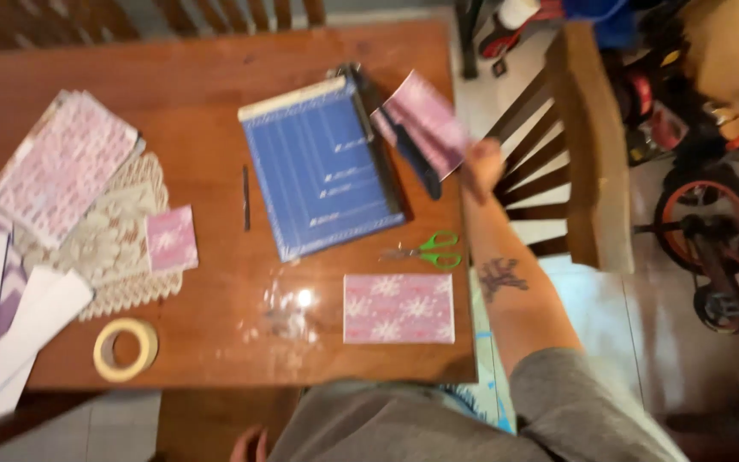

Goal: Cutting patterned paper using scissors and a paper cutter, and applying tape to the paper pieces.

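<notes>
Current step, as judged: positioning stock. Right hand (481,162) pinches a pink patterned sheet (421,120) above the blue paper trimmer (322,175) edge (image blurred). Next: square it against the guide. Left hand (250,445), at the lap, grip indeterminate.

We're in a home, at a wooden dining table (198,77) being used for paper crafts. Slatted wooden chairs (575,145) stand along the table's right edge and past its far edge, and pale tiled flooring (686,308) runs off to the right. On that floor, a child's bicycle (712,231) with an orange-rimmed wheel is parked well clear of the table, household clutter behind it. On the tabletop, a blue paper trimmer (318,175) sits near the far right corner, green-handled scissors (425,251) by the right edge, a roll of masking tape (124,349) at the near edge, patterned pink papers (62,162) heaped at the left edge.
</notes>
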